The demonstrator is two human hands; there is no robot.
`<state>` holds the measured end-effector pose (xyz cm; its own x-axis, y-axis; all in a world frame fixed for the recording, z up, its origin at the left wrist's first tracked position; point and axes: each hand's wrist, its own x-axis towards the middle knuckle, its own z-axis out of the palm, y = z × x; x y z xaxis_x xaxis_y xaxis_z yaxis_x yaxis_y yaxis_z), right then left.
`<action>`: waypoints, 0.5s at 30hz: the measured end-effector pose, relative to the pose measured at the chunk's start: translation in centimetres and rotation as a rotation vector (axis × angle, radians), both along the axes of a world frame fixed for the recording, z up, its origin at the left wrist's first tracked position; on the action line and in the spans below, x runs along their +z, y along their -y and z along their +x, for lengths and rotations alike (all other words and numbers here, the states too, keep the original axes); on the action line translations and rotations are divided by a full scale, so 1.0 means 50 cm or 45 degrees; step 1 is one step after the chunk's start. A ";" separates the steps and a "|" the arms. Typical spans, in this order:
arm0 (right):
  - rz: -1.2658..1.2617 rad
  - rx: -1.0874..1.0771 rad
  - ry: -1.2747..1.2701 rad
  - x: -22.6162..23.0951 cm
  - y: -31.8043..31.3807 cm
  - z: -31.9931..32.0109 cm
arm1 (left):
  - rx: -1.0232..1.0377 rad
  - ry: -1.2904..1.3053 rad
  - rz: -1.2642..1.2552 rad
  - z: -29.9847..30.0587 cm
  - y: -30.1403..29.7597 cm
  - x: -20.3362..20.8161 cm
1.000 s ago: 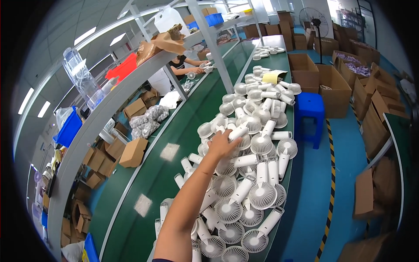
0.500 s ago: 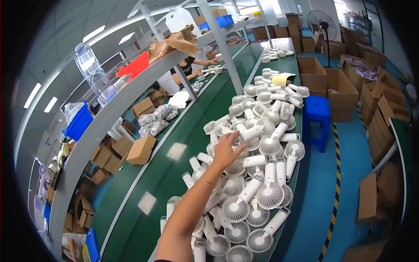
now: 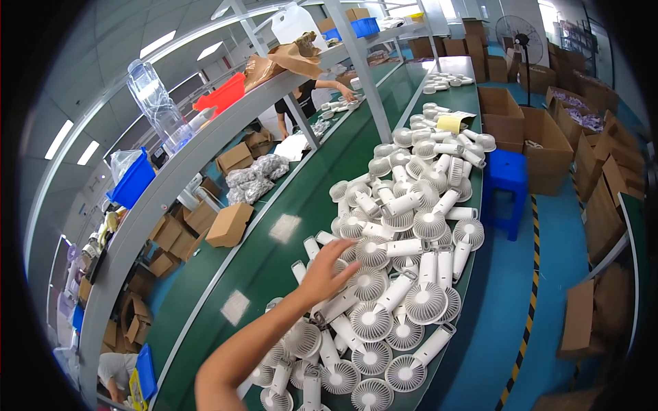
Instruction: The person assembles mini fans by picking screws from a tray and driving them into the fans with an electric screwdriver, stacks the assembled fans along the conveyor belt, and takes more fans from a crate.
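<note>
My left hand (image 3: 325, 275) hovers over or just touches the left side of a large heap of white handheld fans (image 3: 371, 322). Its fingers are stretched out and the thumb stands apart, with nothing visible between them. Each fan has a round ribbed head and a short handle, and they lie at all angles across one another. Nearest to my fingertips is a fan head (image 3: 372, 252). My forearm covers part of the heap's near left side. My right hand is out of view.
The fans lie on a long green worktable (image 3: 271, 257). Along its left runs a grey shelf frame (image 3: 154, 195). A yellow piece (image 3: 449, 123) rests on the far fans. Right of the table stand a blue stool (image 3: 507, 175) and cardboard boxes (image 3: 546, 147). Across the table a co-worker's arm (image 3: 334, 85) reaches toward more fans.
My left hand has drawn back toward me and to the left, off the fans farther up the heap. The view has shifted slightly. The co-worker's arms have moved too.
</note>
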<state>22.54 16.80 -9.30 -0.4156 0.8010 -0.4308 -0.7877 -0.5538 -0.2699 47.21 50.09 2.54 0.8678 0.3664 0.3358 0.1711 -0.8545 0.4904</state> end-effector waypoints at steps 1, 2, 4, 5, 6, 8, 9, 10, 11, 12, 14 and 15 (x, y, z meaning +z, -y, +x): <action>-0.017 0.003 -0.007 0.005 0.005 -0.001 | 0.008 -0.060 -0.139 -0.058 0.030 0.028; -0.024 0.024 -0.014 0.012 0.015 -0.002 | 0.103 -0.136 -0.251 -0.134 0.054 0.055; -0.028 0.072 -0.029 0.026 0.026 -0.006 | 0.349 -0.345 -0.361 -0.308 0.116 0.106; -0.029 0.103 -0.039 0.035 0.032 -0.012 | 0.411 -0.408 -0.432 -0.398 0.159 0.131; -0.041 0.132 -0.056 0.045 0.042 -0.023 | 0.581 -0.539 -0.578 -0.465 0.224 0.167; -0.127 0.064 0.030 0.118 0.073 -0.046 | 0.899 -0.754 -0.476 -0.610 0.416 0.243; 0.015 -0.059 0.222 0.029 0.081 -0.135 | 1.108 -0.640 -0.814 -0.632 0.498 0.252; 0.136 -0.187 0.429 -0.008 0.064 -0.145 | 1.186 -0.699 -0.889 -0.692 0.538 0.203; 0.099 -0.174 0.438 0.023 0.059 -0.093 | 1.235 -0.688 -0.903 -0.743 0.585 0.145; 0.071 0.018 0.108 0.100 0.041 -0.013 | 1.305 -0.664 -0.915 -0.774 0.634 0.112; 0.214 0.151 0.126 0.074 0.087 -0.074 | 1.352 -0.548 -0.890 -0.746 0.736 0.110; 0.205 0.156 0.136 0.077 0.098 -0.075 | 1.370 -0.478 -0.921 -0.719 0.754 0.093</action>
